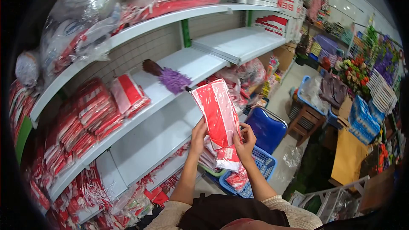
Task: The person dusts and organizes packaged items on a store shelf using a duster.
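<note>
Red letters starting "BE" stand on a white carton [286, 2]

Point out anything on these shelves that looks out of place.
A purple duster lies askew on a white shelf, the only one among red-and-white packets; nothing else there matches it. The held packet looks fine.

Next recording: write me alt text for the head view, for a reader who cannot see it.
The left hand and right hand hold up a flat red and white plastic-wrapped packet before white shop shelves. Stacks of similar red packets and a purple duster lie on the shelves; a blue basket sits below the hands.
</note>
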Motion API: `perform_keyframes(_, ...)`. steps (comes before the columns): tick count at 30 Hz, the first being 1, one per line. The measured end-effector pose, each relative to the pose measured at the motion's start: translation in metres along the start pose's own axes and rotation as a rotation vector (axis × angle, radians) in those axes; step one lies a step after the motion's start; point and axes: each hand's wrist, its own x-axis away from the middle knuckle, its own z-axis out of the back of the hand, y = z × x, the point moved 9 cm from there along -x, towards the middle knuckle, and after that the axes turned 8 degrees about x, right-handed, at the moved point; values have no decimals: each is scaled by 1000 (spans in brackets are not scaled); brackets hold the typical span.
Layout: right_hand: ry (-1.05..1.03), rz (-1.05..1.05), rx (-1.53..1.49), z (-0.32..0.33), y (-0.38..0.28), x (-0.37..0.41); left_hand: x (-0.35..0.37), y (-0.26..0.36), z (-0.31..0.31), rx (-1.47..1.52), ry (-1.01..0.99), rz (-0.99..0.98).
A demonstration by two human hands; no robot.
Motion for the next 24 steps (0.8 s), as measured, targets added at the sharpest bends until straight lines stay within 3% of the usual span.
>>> perform_keyframes(2,-30,-28,-98,-30,-6,1,3,15,23,59,98,-51)
perform_keyframes(5,-101,-33,-264,-76,-21,8,13,18,54,517,134,79)
perform_keyframes(6,-155,-46,-273,-90,-24,12,18,22,68,428,197,76)
perform_keyframes(12,-333,68,-304,-143,-59,19,26,79,88,714,226,-68)
perform_keyframes(16,-280,470,1,-146,-109,2,39,105,112,780,240,-210)
perform_keyframes(20,-56,606,347,-153,-125,-44,49,116,128,787,229,-281)
perform_keyframes(23,-15,713,656,-176,-117,-73,58,117,145,809,190,-346)
perform_keyframes(24,-185,628,713,-192,-93,-80,61,118,149,826,177,-368)
